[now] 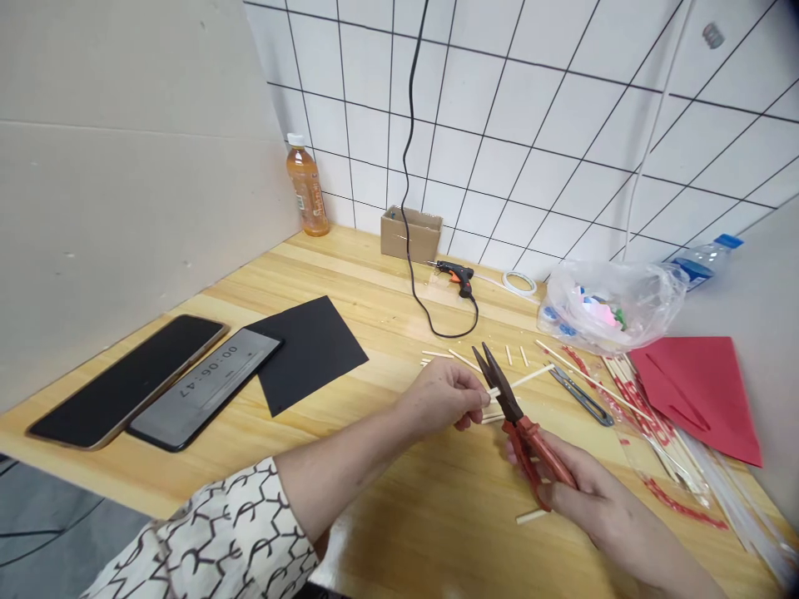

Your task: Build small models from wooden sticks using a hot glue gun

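wooden table (387, 524); left hand (440, 395), thumb and fingers pinching stick (493, 393) at jaws of pliers (511, 406); right hand (580, 482), fingers wrapped around red handles. stick probably light, stiff, easily snapped; best held near jaws, fingertips clear.

Phones (128, 380) at left on the surface (374, 491), bottle (307, 195) and box (405, 240) behind, pliers (512, 408) right of centre, glue gun (459, 274) behind them, scissors (583, 398) and bag (652, 304) farther right
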A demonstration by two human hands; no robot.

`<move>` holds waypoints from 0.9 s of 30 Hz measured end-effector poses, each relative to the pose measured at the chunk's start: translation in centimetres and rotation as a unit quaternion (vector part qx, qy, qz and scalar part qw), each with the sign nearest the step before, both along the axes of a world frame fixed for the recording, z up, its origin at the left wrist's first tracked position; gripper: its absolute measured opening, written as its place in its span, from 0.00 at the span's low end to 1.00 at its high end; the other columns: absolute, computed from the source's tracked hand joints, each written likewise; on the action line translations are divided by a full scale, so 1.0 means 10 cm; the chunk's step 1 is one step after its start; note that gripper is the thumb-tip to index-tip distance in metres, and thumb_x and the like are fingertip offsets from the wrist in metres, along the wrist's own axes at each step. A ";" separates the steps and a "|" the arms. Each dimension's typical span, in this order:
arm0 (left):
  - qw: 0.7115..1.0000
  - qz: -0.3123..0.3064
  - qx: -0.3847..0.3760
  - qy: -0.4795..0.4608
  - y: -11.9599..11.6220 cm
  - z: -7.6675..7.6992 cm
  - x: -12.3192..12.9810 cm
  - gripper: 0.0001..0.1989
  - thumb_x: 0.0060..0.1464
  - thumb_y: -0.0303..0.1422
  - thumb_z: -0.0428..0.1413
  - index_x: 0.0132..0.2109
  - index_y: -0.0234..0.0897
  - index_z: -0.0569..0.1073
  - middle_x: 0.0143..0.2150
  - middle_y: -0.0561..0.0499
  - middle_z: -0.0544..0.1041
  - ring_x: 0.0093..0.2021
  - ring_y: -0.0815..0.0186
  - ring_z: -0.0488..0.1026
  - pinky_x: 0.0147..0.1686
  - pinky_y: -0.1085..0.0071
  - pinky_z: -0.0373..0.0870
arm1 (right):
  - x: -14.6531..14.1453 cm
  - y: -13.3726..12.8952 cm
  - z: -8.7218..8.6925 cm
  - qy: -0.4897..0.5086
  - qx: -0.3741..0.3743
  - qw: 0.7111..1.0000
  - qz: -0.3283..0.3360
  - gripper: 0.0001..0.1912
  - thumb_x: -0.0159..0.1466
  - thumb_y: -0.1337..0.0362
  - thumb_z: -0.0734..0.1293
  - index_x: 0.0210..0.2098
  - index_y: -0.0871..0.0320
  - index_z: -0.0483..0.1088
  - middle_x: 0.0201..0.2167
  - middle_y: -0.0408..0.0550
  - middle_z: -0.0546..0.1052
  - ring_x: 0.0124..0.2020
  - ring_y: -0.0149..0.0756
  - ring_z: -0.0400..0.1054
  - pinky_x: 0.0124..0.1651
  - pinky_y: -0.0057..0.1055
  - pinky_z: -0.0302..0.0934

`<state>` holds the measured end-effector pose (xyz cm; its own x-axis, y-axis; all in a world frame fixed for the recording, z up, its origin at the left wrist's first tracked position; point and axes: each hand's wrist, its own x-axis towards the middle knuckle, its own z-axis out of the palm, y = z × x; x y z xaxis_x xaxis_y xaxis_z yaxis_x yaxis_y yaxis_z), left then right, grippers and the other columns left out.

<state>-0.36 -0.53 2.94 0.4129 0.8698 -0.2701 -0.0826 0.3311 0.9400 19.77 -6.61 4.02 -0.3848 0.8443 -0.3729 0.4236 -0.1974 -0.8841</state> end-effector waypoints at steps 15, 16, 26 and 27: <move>1.000 -0.001 0.002 0.003 0.00 -0.01 0.01 0.06 0.39 0.29 0.54 0.20 0.31 0.68 0.15 0.55 0.68 0.13 0.76 0.60 0.14 0.79 0.57 | 0.02 -0.02 -0.08 -0.064 0.081 0.995 -0.013 0.28 0.52 0.70 0.60 0.53 0.58 0.61 0.40 0.50 0.73 0.46 0.41 0.65 0.51 0.38 0.58; 1.000 0.000 0.003 0.004 0.00 -0.01 0.01 0.05 0.39 0.29 0.54 0.20 0.31 0.68 0.15 0.55 0.68 0.13 0.76 0.60 0.14 0.79 0.57 | 0.01 -0.02 -0.07 -0.069 0.090 0.993 -0.014 0.27 0.52 0.70 0.60 0.53 0.58 0.62 0.39 0.50 0.72 0.45 0.41 0.66 0.50 0.37 0.58; 1.000 0.000 0.008 -0.010 0.02 -0.04 0.00 0.06 0.38 0.30 0.55 0.20 0.31 0.69 0.15 0.54 0.69 0.13 0.76 0.61 0.14 0.79 0.57 | -0.09 0.00 -0.08 -0.091 0.144 0.985 -0.020 0.25 0.48 0.73 0.58 0.46 0.59 0.65 0.34 0.45 0.71 0.37 0.36 0.66 0.42 0.29 0.60; 1.000 0.002 0.006 -0.010 0.02 -0.05 0.01 0.06 0.37 0.30 0.55 0.20 0.30 0.69 0.15 0.54 0.69 0.14 0.76 0.61 0.14 0.79 0.58 | -0.09 0.00 -0.09 -0.097 0.144 0.985 -0.016 0.24 0.49 0.72 0.57 0.46 0.59 0.65 0.33 0.45 0.71 0.36 0.36 0.65 0.41 0.29 0.60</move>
